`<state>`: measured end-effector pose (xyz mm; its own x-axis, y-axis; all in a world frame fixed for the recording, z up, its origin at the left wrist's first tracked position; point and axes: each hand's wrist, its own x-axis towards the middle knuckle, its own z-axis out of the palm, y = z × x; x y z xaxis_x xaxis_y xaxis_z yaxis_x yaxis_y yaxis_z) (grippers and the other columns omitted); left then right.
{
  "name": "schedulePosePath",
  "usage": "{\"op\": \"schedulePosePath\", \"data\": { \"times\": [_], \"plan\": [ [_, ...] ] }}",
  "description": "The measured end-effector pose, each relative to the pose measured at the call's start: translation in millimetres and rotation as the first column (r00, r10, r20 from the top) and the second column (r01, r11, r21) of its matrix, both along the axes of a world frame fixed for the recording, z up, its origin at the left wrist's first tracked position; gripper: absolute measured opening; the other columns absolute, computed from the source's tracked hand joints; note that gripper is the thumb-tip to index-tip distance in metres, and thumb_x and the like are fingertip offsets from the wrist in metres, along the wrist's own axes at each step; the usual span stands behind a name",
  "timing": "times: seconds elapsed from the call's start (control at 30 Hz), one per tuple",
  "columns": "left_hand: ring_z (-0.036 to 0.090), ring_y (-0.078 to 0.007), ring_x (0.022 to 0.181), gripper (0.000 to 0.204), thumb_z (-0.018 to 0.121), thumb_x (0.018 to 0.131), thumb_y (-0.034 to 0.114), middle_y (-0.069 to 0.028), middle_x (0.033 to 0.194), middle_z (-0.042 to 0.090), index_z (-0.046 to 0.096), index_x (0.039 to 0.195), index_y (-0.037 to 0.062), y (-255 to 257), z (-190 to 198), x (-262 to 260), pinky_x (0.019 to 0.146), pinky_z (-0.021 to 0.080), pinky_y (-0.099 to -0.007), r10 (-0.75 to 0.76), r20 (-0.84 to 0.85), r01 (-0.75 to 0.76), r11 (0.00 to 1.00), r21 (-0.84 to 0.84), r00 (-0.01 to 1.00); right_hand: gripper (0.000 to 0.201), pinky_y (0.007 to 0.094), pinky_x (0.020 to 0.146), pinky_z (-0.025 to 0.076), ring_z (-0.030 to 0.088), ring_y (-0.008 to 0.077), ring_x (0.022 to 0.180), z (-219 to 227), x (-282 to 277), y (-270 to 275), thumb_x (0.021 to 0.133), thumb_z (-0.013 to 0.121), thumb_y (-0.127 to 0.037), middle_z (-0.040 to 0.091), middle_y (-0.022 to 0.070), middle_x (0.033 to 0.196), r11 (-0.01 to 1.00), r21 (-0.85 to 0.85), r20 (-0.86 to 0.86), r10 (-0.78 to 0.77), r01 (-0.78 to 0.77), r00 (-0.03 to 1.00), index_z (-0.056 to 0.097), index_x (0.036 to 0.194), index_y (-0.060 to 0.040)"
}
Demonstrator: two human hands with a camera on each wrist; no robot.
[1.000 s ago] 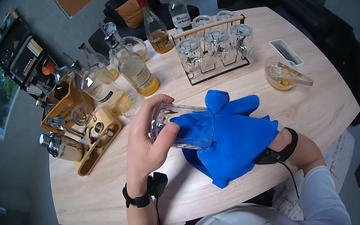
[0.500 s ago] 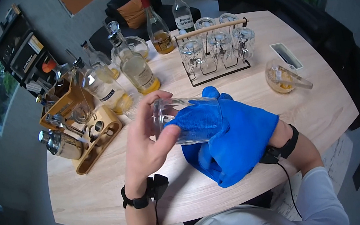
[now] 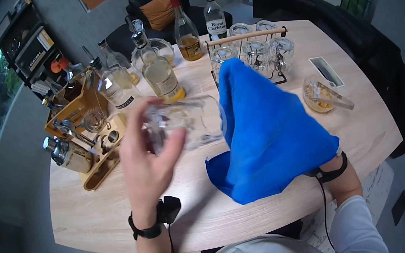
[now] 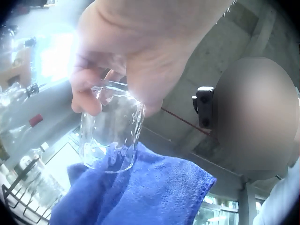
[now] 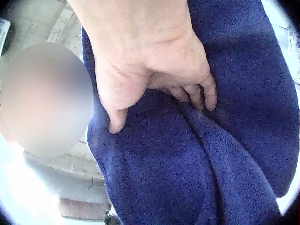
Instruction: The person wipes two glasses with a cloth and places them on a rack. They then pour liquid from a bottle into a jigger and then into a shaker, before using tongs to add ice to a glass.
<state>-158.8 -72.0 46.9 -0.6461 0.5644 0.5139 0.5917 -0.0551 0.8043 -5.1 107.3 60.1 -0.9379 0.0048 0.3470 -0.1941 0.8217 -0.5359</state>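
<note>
My left hand (image 3: 145, 160) grips a clear glass (image 3: 188, 123) by its base end, its mouth toward the blue cloth (image 3: 273, 131). In the left wrist view the hand (image 4: 136, 56) pinches the glass (image 4: 112, 129) between thumb and fingers, with the cloth (image 4: 154, 187) right at the rim. The cloth hides most of my right hand in the head view. In the right wrist view that hand (image 5: 150, 70) holds the cloth (image 5: 164, 154) from its inner side, thumb and curled fingers pressed into the fabric.
A wire rack (image 3: 246, 37) with upturned glasses stands behind the cloth. Several bottles (image 3: 161, 77) are at the back left, beside a wooden bar-tool stand (image 3: 96, 177) with a shaker (image 3: 69, 154). At right sit a bowl with tongs (image 3: 318, 96) and a small tray (image 3: 326, 72).
The cloth has come out of the glass and rises to a peak to its right. The left hand has moved slightly left with the glass, which now looks blurred.
</note>
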Motion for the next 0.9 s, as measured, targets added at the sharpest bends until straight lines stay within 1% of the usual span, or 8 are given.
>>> {"op": "schedulePosePath", "data": {
  "times": [0.1,0.13,0.23,0.43,0.53,0.67,0.77,0.9],
  "plan": [
    [0.061,-0.0177,0.067,0.059,0.079,0.075,0.031,-0.0108,0.091,0.062,0.056,0.121,0.002,8.2,-5.7,20.7,0.057,0.05,-0.0297,-0.046,-0.221,0.006,0.983,-0.181,0.974,0.061,0.0411,0.082,0.05,0.062,0.0329,0.098,-11.2,-4.3,-11.6,0.074,0.073,-0.026,0.061,0.0152,0.111,0.993,-0.015,-0.052,-0.115,0.115,0.992,0.051,0.128,-0.0065],
    [0.062,-0.0223,0.069,0.06,0.079,0.075,0.033,-0.013,0.091,0.061,0.055,0.118,-0.0009,15.2,-11.1,26.2,0.057,0.051,-0.0317,-0.055,-0.45,-0.012,0.99,-0.143,0.891,0.061,0.0411,0.081,0.051,0.062,0.0328,0.098,-16.3,-4.4,-17.8,0.074,0.073,-0.025,0.061,0.0153,0.111,0.989,-0.026,-0.116,-0.151,0.149,0.982,0.051,0.128,-0.0062],
    [0.063,-0.0244,0.071,0.059,0.077,0.076,0.033,-0.0141,0.092,0.061,0.055,0.117,-0.0019,18.1,-15.7,40.1,0.057,0.052,-0.0327,-0.073,-0.367,-0.026,0.966,-0.258,0.927,0.049,0.0413,0.074,0.051,0.063,0.0332,0.089,-40.5,-4.3,-23.3,0.078,0.07,-0.018,0.063,0.0151,0.1,0.989,-0.106,-0.29,-0.134,0.108,0.947,0.052,0.122,-0.0041],
    [0.062,-0.0242,0.067,0.053,0.074,0.079,0.03,-0.0139,0.088,0.061,0.055,0.118,-0.0003,11.8,-7.2,31.5,0.057,0.051,-0.0335,-0.159,-0.32,0.087,0.97,-0.228,0.934,0.055,0.0395,0.076,0.052,0.063,0.0349,0.093,-14.3,-2.7,-30.5,0.082,0.071,-0.022,0.063,0.0165,0.1,0.972,-0.236,-0.186,-0.052,0.007,0.981,0.048,0.129,-0.0042],
    [0.059,-0.0195,0.063,0.05,0.072,0.081,0.028,-0.0103,0.083,0.06,0.055,0.119,-0.0002,7.3,-4.5,25.4,0.057,0.048,-0.0305,-0.18,-0.207,0.146,0.974,-0.172,0.962,0.059,0.0384,0.076,0.053,0.064,0.0338,0.095,9.9,1.2,-32.9,0.08,0.073,-0.023,0.064,0.0174,0.105,0.997,-0.021,0.016,-0.069,0.069,0.998,0.048,0.129,-0.0031],
    [0.049,-0.007,0.062,0.041,0.063,0.088,0.024,-0.0035,0.08,0.058,0.055,0.12,0.0005,0.7,-3.6,8.4,0.056,0.04,-0.0214,-0.179,-0.052,0.175,0.982,-0.073,0.982,0.06,0.0372,0.085,0.052,0.063,0.0305,0.104,-40.3,4.6,-16.3,0.083,0.072,-0.024,0.063,0.0157,0.118,0.967,0.247,-0.258,0.004,0.062,0.966,0.047,0.133,-0.0035],
    [0.048,-0.0037,0.061,0.032,0.045,0.099,0.024,-0.0016,0.081,0.06,0.054,0.122,0.0035,-5.3,1.8,-3.3,0.054,0.04,-0.0191,-0.181,0.215,0.173,0.983,0.053,0.96,0.06,0.0376,0.087,0.051,0.062,0.0308,0.105,-46.3,-6.0,-15.1,0.083,0.071,-0.025,0.062,0.0157,0.119,0.949,0.296,-0.272,-0.026,0.109,0.962,0.048,0.134,-0.0043],
    [0.052,-0.0071,0.063,0.038,0.055,0.096,0.03,-0.0056,0.083,0.062,0.053,0.122,0.0031,-5.5,1.3,0.6,0.054,0.042,-0.0225,-0.116,0.246,0.114,0.993,0.021,0.962,0.061,0.0382,0.088,0.051,0.062,0.0312,0.106,-36.6,-9.4,-18.8,0.083,0.071,-0.028,0.061,0.0157,0.12,0.947,0.289,-0.198,-0.084,0.141,0.976,0.048,0.135,-0.0053]
  ]
}}
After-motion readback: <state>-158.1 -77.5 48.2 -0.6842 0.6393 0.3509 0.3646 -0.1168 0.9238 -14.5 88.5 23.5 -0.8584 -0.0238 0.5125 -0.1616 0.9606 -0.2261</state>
